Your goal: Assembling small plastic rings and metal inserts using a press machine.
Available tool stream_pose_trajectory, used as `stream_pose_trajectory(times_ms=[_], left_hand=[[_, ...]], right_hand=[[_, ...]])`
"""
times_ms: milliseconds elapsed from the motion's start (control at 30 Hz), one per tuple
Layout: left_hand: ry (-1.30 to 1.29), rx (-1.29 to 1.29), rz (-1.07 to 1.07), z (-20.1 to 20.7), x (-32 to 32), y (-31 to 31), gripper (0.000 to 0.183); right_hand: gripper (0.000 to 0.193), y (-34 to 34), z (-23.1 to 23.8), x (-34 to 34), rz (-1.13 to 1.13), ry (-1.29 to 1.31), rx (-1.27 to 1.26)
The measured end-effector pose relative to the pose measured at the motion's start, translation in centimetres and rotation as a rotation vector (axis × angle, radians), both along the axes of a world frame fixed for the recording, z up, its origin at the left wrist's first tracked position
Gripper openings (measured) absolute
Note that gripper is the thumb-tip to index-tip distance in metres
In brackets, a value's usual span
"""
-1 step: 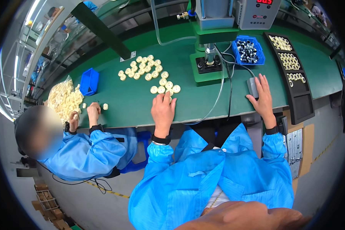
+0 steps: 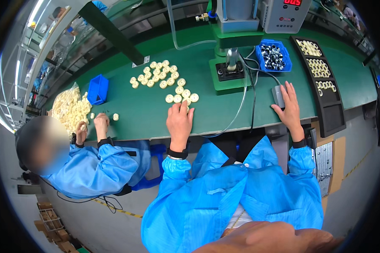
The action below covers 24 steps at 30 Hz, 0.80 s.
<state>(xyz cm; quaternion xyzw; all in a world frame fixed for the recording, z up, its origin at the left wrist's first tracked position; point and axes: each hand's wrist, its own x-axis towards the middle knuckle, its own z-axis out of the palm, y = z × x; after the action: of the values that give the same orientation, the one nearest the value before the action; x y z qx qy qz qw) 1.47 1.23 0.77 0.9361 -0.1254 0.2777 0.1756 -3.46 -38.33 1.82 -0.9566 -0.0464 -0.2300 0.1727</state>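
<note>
My left hand (image 2: 180, 123) rests on the green bench, its bent fingertips closed about a cream round plastic part (image 2: 187, 109) at the near end of a cluster of similar parts (image 2: 180, 90). The fingers partly cover that part. My right hand (image 2: 288, 108) lies nearly flat with fingers apart and holds nothing. Its fingers are beside a small grey switch box (image 2: 278, 96) on a cable. Between and beyond my hands stands a green bench press (image 2: 223, 86). Its metal ram (image 2: 232, 58), smeared by motion, is over the black fixture (image 2: 224, 74); what sits in the fixture is hard to make out.
A blue bin of metal rings (image 2: 274, 57) stands right of the press. Farther right is a black tray (image 2: 330, 110) with cream parts. Tubes and cables (image 2: 240, 107) cross the bench. At left, a co-worker's hand (image 2: 101, 125) is near a cream pile (image 2: 67, 107) and a blue bin (image 2: 98, 89).
The press ram is now blurred and appears lower over the fixture. The co-worker's hand has shifted slightly left. Both my hands stay in place.
</note>
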Motion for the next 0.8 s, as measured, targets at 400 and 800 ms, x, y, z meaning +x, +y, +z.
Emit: stream_pose_trajectory(times_ms=[400, 800], left_hand=[[-0.039, 0.016, -0.021, 0.0, 0.0, -0.1, 0.033], [0.002, 0.066, -0.045, 0.0, -0.3, 0.2, 0.032]], right_hand=[[0.058, 9.0, 10.0, 12.1, 0.325, 0.021, 0.622], [0.034, -3.8, 7.4, 7.7, -0.085, -0.088, 0.351]])
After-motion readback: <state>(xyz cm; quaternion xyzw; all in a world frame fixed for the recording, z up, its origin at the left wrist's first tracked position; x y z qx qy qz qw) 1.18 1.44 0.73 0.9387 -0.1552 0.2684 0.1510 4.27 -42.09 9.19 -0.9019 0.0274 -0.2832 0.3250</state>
